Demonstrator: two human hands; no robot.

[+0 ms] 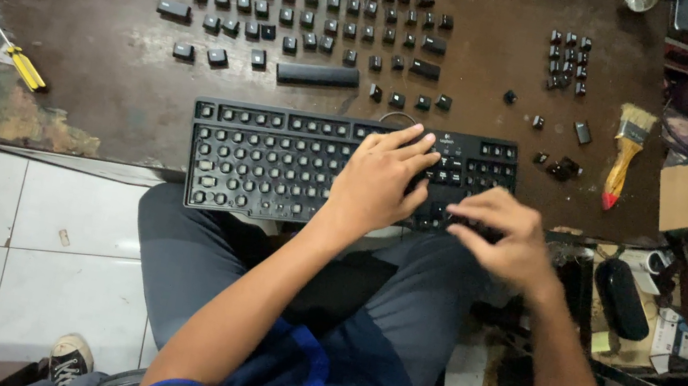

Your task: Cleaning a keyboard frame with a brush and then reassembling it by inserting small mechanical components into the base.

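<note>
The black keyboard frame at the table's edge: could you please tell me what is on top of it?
Both hands rest on the black keyboard frame: the left hand flat near the middle, the right hand on its right end. Elsewhere, bare switch sockets show. Anything beneath the hands is hidden.

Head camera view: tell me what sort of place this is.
Probably a small repair workbench. A black keyboard stripped of most keycaps lies at the edge of a worn brown table, removed keycaps are laid out in rows, and a yellow-handled screwdriver and paintbrush lie nearby.
</note>
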